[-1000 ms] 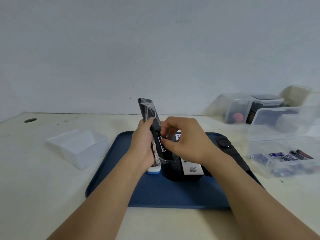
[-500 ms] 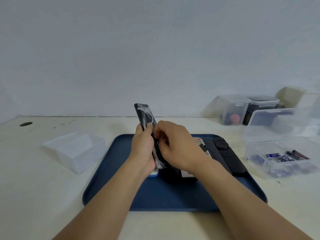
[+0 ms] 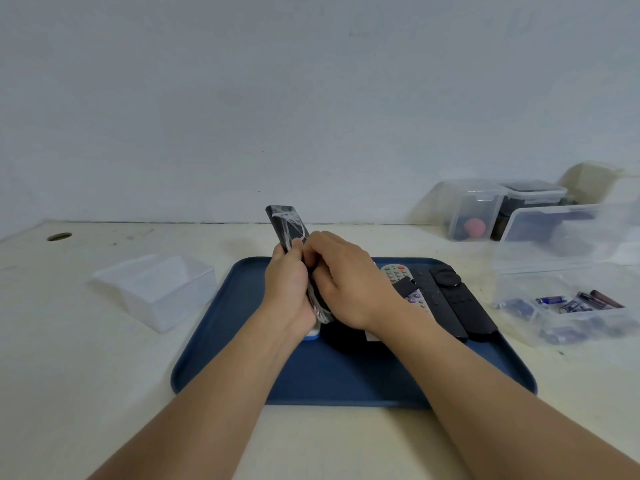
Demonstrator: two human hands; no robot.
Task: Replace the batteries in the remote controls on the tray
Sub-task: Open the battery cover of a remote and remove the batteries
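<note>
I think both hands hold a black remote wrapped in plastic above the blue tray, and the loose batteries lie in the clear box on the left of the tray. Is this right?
Not quite. The head view shows the batteries in the clear box on the right of the tray, not the left. The rest holds: the left hand and right hand hold the plastic-wrapped black remote above the tray.

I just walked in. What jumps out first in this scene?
Both hands, the left hand and right hand, grip a black remote wrapped in clear film, held tilted above the blue tray. More remotes lie on the tray's right side. Further right, a clear box holds loose batteries.
</note>
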